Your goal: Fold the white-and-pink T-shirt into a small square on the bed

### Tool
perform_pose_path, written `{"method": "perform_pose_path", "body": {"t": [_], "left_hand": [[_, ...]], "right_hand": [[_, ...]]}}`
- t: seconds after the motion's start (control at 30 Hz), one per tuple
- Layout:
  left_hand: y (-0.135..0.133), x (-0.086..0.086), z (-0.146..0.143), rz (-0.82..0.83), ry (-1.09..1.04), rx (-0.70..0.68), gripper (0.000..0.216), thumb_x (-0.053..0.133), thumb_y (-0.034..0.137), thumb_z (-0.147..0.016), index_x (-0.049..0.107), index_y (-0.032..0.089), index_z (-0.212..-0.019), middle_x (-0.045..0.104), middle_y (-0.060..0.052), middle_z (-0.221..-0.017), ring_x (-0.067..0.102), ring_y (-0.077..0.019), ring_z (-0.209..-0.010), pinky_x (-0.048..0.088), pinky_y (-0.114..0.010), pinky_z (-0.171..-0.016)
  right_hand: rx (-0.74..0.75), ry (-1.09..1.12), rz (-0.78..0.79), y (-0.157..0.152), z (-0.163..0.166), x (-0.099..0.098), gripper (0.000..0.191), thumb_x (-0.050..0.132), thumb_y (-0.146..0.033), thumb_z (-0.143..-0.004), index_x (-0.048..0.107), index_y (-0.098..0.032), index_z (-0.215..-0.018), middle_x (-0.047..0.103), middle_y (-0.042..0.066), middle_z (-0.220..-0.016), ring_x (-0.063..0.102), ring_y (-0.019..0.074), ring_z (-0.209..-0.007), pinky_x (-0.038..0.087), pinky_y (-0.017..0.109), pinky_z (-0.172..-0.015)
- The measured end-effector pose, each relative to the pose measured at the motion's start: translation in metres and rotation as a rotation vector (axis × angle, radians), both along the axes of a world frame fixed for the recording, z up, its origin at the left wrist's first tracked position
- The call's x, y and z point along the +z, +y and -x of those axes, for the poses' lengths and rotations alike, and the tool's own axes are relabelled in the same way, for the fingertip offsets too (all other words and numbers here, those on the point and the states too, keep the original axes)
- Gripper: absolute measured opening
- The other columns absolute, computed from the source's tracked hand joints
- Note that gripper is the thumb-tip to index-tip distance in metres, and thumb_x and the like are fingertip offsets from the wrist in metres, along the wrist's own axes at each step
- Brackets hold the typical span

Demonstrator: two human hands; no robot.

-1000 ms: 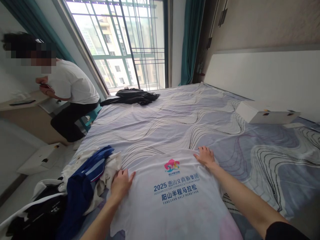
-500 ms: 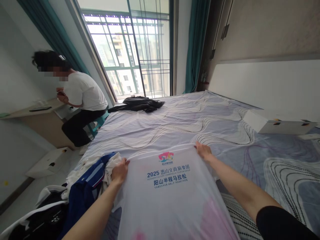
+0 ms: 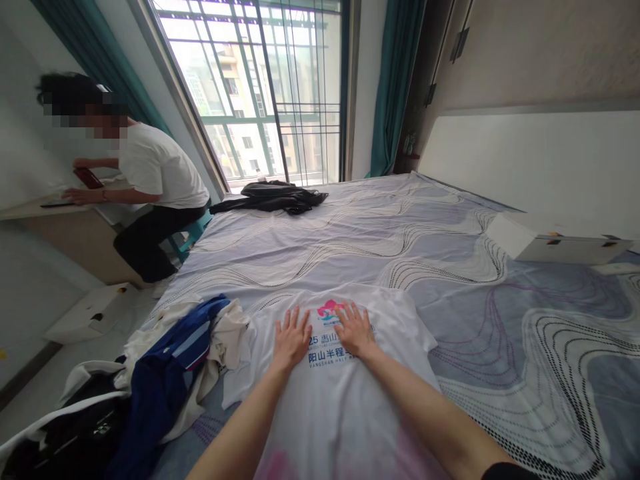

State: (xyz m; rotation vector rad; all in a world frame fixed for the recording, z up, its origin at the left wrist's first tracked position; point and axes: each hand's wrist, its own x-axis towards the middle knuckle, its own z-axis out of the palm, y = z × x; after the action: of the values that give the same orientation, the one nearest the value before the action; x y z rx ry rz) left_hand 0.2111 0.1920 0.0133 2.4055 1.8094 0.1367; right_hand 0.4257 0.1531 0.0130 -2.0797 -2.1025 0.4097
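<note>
Your left hand (image 3: 291,339) and right hand (image 3: 353,329) lie flat, fingers spread wide and holding nothing, on the white marathon T-shirt (image 3: 345,393) at the bed's (image 3: 350,247) near edge. Step: smoothing. Next likely calls for pinching one side.

Bed layout, head view.

T-shirt (image 3: 345,387) lies flat at the near edge of the bed (image 3: 360,247); left hand (image 3: 291,339) and right hand (image 3: 354,329) rest flat on it, side by side. Clothes pile (image 3: 165,373) at the bed's near left corner, just left of the T-shirt. Jacket (image 3: 273,197) on the far left corner. Box (image 3: 555,243) at the right edge, by the headboard (image 3: 525,160). Person (image 3: 145,187) sits beyond the left edge, at a desk (image 3: 45,213).
</note>
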Motion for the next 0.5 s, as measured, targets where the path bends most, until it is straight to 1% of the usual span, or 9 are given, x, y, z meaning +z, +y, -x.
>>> {"method": "perform_pose_path", "body": {"t": [0.13, 0.2, 0.27, 0.33, 0.37, 0.4, 0.43, 0.47, 0.5], "left_hand": [[-0.007, 0.006, 0.041, -0.015, 0.040, 0.150, 0.060, 0.032, 0.047, -0.102, 0.034, 0.030, -0.160, 0.022, -0.007, -0.170, 0.018, -0.0320, -0.157, 0.017, -0.058, -0.125], [-0.016, 0.006, 0.058, -0.046, 0.057, 0.175, 0.060, 0.033, 0.046, -0.102, 0.035, 0.028, -0.159, 0.024, -0.009, -0.170, 0.021, -0.0321, -0.156, 0.021, -0.056, -0.124], [-0.029, 0.007, 0.068, -0.067, 0.074, 0.186, 0.060, 0.035, 0.044, -0.102, 0.037, 0.025, -0.159, 0.026, -0.011, -0.169, 0.024, -0.0332, -0.155, 0.024, -0.053, -0.123], [-0.047, 0.008, 0.067, -0.078, 0.098, 0.211, 0.060, 0.038, 0.041, -0.101, 0.040, 0.022, -0.158, 0.030, -0.012, -0.167, 0.026, -0.0345, -0.154, 0.027, -0.051, -0.123], [-0.059, 0.009, 0.061, -0.088, 0.114, 0.241, 0.059, 0.039, 0.039, -0.101, 0.042, 0.020, -0.157, 0.031, -0.014, -0.166, 0.026, -0.0357, -0.154, 0.026, -0.053, -0.123], [-0.073, 0.010, 0.052, -0.109, 0.129, 0.288, 0.059, 0.039, 0.038, -0.101, 0.043, 0.019, -0.156, 0.030, -0.016, -0.167, 0.023, -0.0377, -0.154, 0.024, -0.057, -0.122], [-0.088, 0.010, 0.041, -0.137, 0.138, 0.336, 0.059, 0.039, 0.036, -0.100, 0.044, 0.018, -0.156, 0.026, -0.017, -0.168, 0.020, -0.0404, -0.155, 0.022, -0.064, -0.121], [-0.105, 0.009, 0.028, -0.164, 0.137, 0.363, 0.058, 0.039, 0.035, -0.100, 0.043, 0.018, -0.156, 0.021, -0.017, -0.169, 0.015, -0.0429, -0.155, 0.020, -0.070, -0.119], [-0.122, 0.008, 0.015, -0.181, 0.127, 0.355, 0.058, 0.038, 0.033, -0.100, 0.042, 0.019, -0.157, 0.017, -0.016, -0.170, 0.011, -0.0439, -0.156, 0.019, -0.073, -0.117]], "right_hand": [[-0.169, -0.090, 0.031, -0.004, -0.067, 0.002, 0.063, 0.027, -0.051, -0.104, 0.023, -0.030, -0.164, 0.009, 0.002, -0.172, 0.005, 0.0267, -0.158, 0.000, 0.057, -0.125], [-0.241, -0.143, 0.017, -0.013, -0.093, -0.002, 0.062, 0.026, -0.046, -0.105, 0.025, -0.028, -0.164, 0.012, 0.003, -0.172, 0.008, 0.0257, -0.158, 0.002, 0.055, -0.125], [-0.292, -0.174, 0.004, -0.026, -0.108, -0.004, 0.061, 0.025, -0.043, -0.105, 0.027, -0.027, -0.163, 0.015, 0.003, -0.172, 0.011, 0.0254, -0.158, 0.004, 0.055, -0.126], [-0.372, -0.185, -0.008, -0.042, -0.107, -0.002, 0.060, 0.025, -0.041, -0.104, 0.030, -0.025, -0.163, 0.017, 0.004, -0.171, 0.012, 0.0290, -0.157, 0.004, 0.059, -0.125], [-0.419, -0.188, -0.024, -0.051, -0.099, 0.001, 0.061, 0.026, -0.039, -0.104, 0.031, -0.023, -0.162, 0.017, 0.006, -0.171, 0.011, 0.0318, -0.157, 0.002, 0.062, -0.124], [-0.450, -0.188, -0.048, -0.061, -0.087, 0.004, 0.061, 0.028, -0.036, -0.103, 0.033, -0.021, -0.162, 0.016, 0.008, -0.171, 0.009, 0.0344, -0.158, 0.000, 0.063, -0.123], [-0.446, -0.176, -0.077, -0.073, -0.071, 0.007, 0.062, 0.029, -0.034, -0.102, 0.033, -0.019, -0.162, 0.014, 0.008, -0.171, 0.005, 0.0359, -0.158, -0.003, 0.063, -0.123], [-0.394, -0.148, -0.104, -0.085, -0.051, 0.011, 0.062, 0.031, -0.033, -0.101, 0.032, -0.019, -0.162, 0.011, 0.007, -0.171, 0.002, 0.0361, -0.158, -0.004, 0.062, -0.124], [-0.296, -0.100, -0.120, -0.098, -0.031, 0.013, 0.063, 0.033, -0.033, -0.101, 0.031, -0.021, -0.163, 0.009, 0.005, -0.171, -0.001, 0.0350, -0.158, -0.004, 0.060, -0.124]]}}
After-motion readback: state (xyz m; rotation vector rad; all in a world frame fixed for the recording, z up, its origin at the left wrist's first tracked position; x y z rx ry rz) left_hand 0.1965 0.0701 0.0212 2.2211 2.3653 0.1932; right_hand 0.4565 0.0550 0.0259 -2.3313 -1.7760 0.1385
